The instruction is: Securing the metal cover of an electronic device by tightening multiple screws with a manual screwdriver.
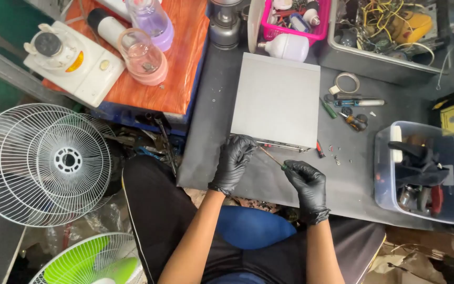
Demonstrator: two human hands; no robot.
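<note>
Grey box: a flat metal case [278,100] lies on the dark desk [211,137], its near edge facing the seated person.
Left hand: the black-gloved left hand [233,162] rests against the near left corner of the case, fingers [243,144] curled onto its front edge.
Right hand: the black-gloved right hand [307,184] sits just in front of the case, fingers closed around a screwdriver [272,158].
Screwdriver: a thin shaft slants up and left from the right hand, its tip at the front edge of the case, between the two hands.
Right of case: a roll of tape [347,82], pens and small tools [354,110], and loose screws [335,155] lie on the desk.
Far right: a clear plastic tub [420,173] holds dark parts.
Behind case: a pink basket [295,21] and a grey tray of wires [384,31].
Left: a wooden-topped stand [185,68] carries a white blender base [74,62] and pink jars [143,58].
Floor: white fan guards [43,163] and a green fan [88,260].
</note>
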